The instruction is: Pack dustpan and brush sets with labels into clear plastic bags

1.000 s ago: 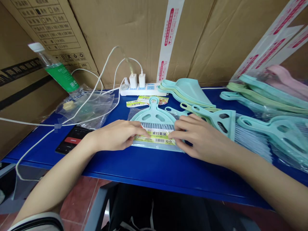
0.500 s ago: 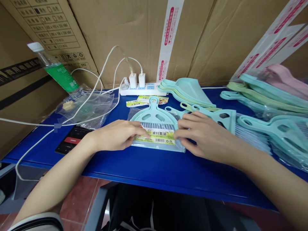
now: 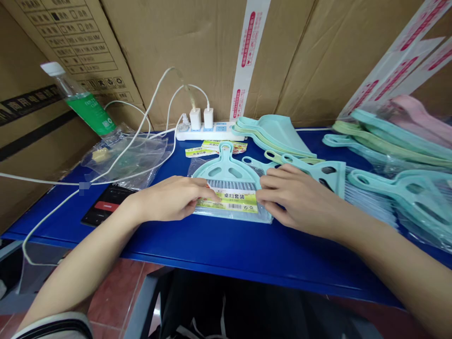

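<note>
A light-blue dustpan and brush set (image 3: pixel 226 172) lies flat in a clear plastic bag in front of me, handle pointing away. Across the brush bristles sits a yellow-green and white printed label (image 3: pixel 235 197). My left hand (image 3: pixel 173 197) is closed at the bag's left side, its index fingertip pressing the label's left part. At the right edge, my right hand (image 3: pixel 293 197) has its fingers curled against the bag and label end. The undersides of both grips are hidden.
Blue and green dustpans (image 3: pixel 278 132) are stacked behind, with loose brushes (image 3: pixel 310 169) to the right. Bagged sets (image 3: pixel 420 188) pile up at far right. Spare labels (image 3: pixel 201 151) lie near a power strip (image 3: pixel 222 132). A phone (image 3: pixel 106 205), cables and a bottle (image 3: pixel 88 110) are left.
</note>
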The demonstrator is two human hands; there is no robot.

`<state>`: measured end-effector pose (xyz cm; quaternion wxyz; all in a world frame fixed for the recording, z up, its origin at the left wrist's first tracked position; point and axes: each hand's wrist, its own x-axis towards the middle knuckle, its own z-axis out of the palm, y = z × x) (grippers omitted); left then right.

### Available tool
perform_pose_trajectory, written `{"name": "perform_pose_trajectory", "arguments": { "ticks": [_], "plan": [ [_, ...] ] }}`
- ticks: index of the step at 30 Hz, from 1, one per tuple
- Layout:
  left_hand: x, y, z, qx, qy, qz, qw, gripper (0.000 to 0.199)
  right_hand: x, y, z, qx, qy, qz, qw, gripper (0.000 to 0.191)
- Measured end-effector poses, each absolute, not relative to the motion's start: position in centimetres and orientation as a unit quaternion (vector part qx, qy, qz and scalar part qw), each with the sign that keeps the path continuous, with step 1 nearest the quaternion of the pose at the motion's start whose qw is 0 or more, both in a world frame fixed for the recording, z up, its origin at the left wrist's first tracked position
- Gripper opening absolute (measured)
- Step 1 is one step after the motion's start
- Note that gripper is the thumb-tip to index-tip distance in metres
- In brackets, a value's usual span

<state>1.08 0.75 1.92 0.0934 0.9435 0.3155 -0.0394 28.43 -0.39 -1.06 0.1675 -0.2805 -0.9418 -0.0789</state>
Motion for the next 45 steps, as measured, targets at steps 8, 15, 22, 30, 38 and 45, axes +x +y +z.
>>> {"name": "perform_pose_trajectory", "arguments": {
  "ticks": [8,15,22,30,38,45],
  "plan": [
    [1.0,0.7,1.9,0.943,0.317,-0.038,0.094,0.054,28.4,-0.4,-0.8,-0.299,-0.943,-0.017,0.148,0.035],
    [0.9,0.8,1.9,0.947,0.305,-0.026,0.101,0.056,28.7,-0.1,-0.9,-0.326,-0.927,-0.001,0.186,0.028],
    [1.0,0.7,1.8,0.948,0.298,-0.020,0.107,0.055,28.0,-0.6,-1.3,-0.241,-0.945,-0.035,0.219,0.034],
    [1.2,0.7,2.0,0.946,0.304,-0.025,0.113,0.055,28.0,-0.6,-1.8,-0.252,-0.949,-0.042,0.188,0.033],
    [1.1,0.7,2.0,0.946,0.303,-0.024,0.111,0.056,28.2,-0.5,-1.4,-0.239,-0.953,-0.063,0.175,0.036],
    [1.1,0.7,2.0,0.948,0.298,-0.021,0.112,0.055,28.2,-0.4,-1.5,-0.244,-0.952,-0.066,0.174,0.032]
  ]
}}
